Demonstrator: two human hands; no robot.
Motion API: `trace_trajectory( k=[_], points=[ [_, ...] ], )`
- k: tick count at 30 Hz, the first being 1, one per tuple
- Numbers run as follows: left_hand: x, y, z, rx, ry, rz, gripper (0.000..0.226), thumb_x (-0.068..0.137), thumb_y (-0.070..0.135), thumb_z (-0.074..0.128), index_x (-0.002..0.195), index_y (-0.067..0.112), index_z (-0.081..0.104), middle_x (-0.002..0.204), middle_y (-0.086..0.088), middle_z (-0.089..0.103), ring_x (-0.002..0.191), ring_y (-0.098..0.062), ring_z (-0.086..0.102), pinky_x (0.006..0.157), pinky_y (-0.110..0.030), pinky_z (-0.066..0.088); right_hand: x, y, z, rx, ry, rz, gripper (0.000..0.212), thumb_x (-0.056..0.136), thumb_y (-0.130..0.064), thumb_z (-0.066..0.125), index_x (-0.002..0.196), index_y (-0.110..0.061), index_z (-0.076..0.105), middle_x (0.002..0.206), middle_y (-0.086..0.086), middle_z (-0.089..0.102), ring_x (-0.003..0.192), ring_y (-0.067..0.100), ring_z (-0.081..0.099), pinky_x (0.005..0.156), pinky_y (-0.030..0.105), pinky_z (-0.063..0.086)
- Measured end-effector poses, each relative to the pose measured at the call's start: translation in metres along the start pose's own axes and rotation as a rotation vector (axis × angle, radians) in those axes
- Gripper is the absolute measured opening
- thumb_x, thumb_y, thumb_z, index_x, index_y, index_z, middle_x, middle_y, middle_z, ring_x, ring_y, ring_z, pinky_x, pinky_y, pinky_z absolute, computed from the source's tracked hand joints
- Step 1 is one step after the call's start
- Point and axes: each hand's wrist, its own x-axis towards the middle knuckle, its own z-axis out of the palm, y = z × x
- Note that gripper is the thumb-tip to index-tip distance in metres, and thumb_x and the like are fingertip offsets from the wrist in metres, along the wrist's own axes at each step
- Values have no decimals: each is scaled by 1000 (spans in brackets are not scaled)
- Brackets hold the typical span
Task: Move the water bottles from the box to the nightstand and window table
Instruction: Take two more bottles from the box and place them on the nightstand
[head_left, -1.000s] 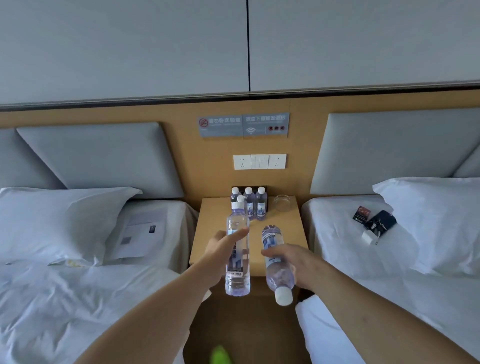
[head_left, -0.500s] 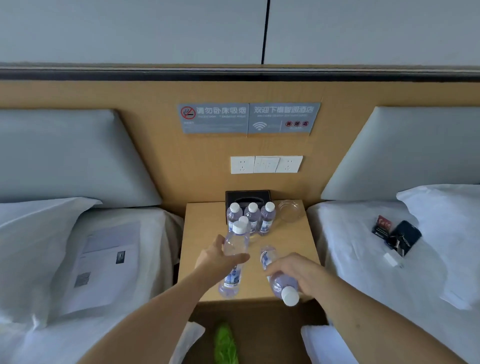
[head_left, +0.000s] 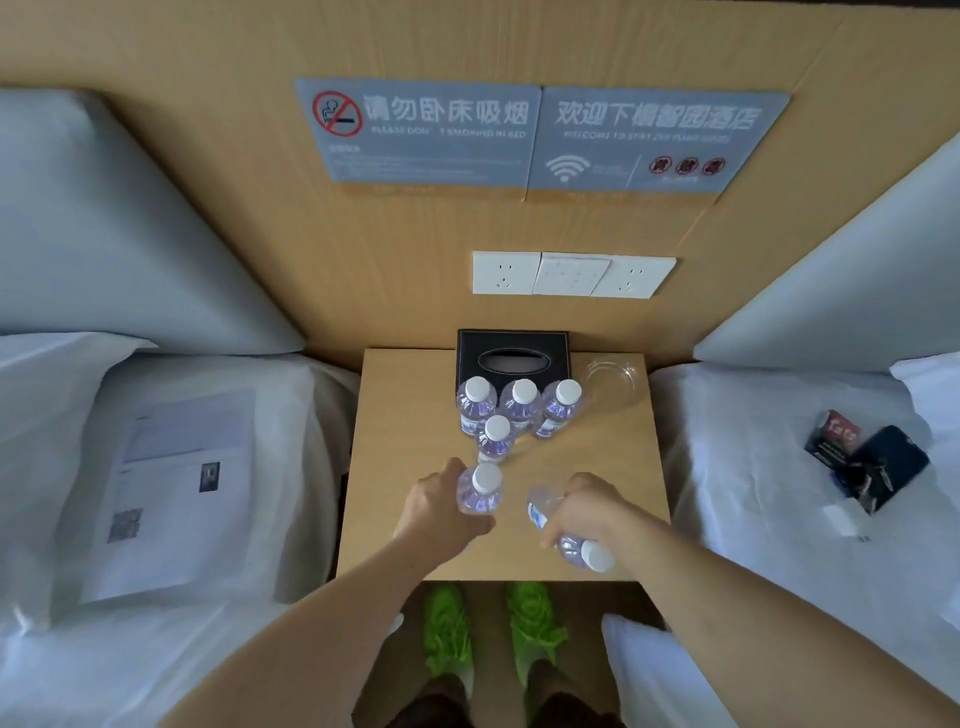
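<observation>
1. The left hand (head_left: 441, 512) grips 1 bottle (head_left: 480, 491) upright, fingers curled round its body, low over the nightstand (head_left: 395, 467)
2. The right hand (head_left: 584, 506) holds a second bottle (head_left: 571, 540) tilted, its cap toward the person
3. Just beyond the left hand, 4 bottles (head_left: 511, 410) already stand in front of the tissue box (head_left: 511, 358)
4. I judge these 2 bottles are not yet put down; the box and the window table are not visible
</observation>
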Motion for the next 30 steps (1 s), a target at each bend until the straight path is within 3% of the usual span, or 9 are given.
trace_trajectory(
  k=[6, 10, 13, 16, 21, 26, 30],
  points=[
    [18, -6, 31, -55, 64, -27, 57, 66, 19, 90, 118, 22, 66, 94, 3, 62, 89, -24, 60, 72, -29, 45, 41, -10, -4, -26, 30, -99, 76, 64, -11, 89, 132, -13, 54, 133, 5, 54, 112, 25, 58, 88, 35, 56],
    [26, -1, 44, -62, 76, -44, 60, 67, 22, 90, 122, 22, 65, 96, 6, 60, 88, -18, 57, 73, -26, 41, 55, -19, -8, 29, 97, -169, 59, 61, -9, 89, 110, -21, 58, 103, -2, 57, 85, 18, 61, 67, 26, 53],
    [30, 4, 49, -93, 94, -58, 55, 67, 20, 88, 117, 23, 66, 93, 11, 60, 87, -19, 62, 75, -27, 50, 59, -26, -6, 65, 174, -226, 52, 63, -9, 83, 99, -31, 54, 96, -7, 55, 89, 21, 62, 64, 24, 47],
    [34, 7, 53, -107, 119, -53, 50, 66, 15, 86, 112, 22, 67, 86, 13, 60, 81, -18, 59, 61, -8, 39, 60, -27, -3, 196, 261, -277, 49, 68, -5, 77, 85, -39, 47, 85, -17, 49, 83, 17, 58, 56, 19, 39],
    [39, 10, 60, -139, 152, -116, 53, 68, 12, 87, 115, 17, 63, 92, 8, 56, 84, -16, 53, 56, -1, 36, 59, -32, 2, 401, 374, -331, 42, 69, -11, 80, 101, -27, 58, 87, -14, 56, 88, 17, 58, 70, 24, 43],
    [38, 11, 67, -169, 177, -154, 46, 70, 12, 83, 109, 18, 58, 92, 6, 58, 86, -16, 52, 60, -4, 37, 56, -31, 14, 383, 443, -386, 43, 73, -10, 80, 111, -23, 64, 90, -11, 61, 89, 17, 59, 76, 26, 45],
    [38, 12, 67, -202, 200, -158, 42, 71, 11, 81, 101, 21, 54, 86, 9, 58, 83, -18, 53, 59, -4, 37, 54, -29, 12, 425, 498, -436, 38, 72, -6, 84, 106, -18, 72, 85, -10, 63, 90, 20, 62, 78, 27, 46]
  ],
)
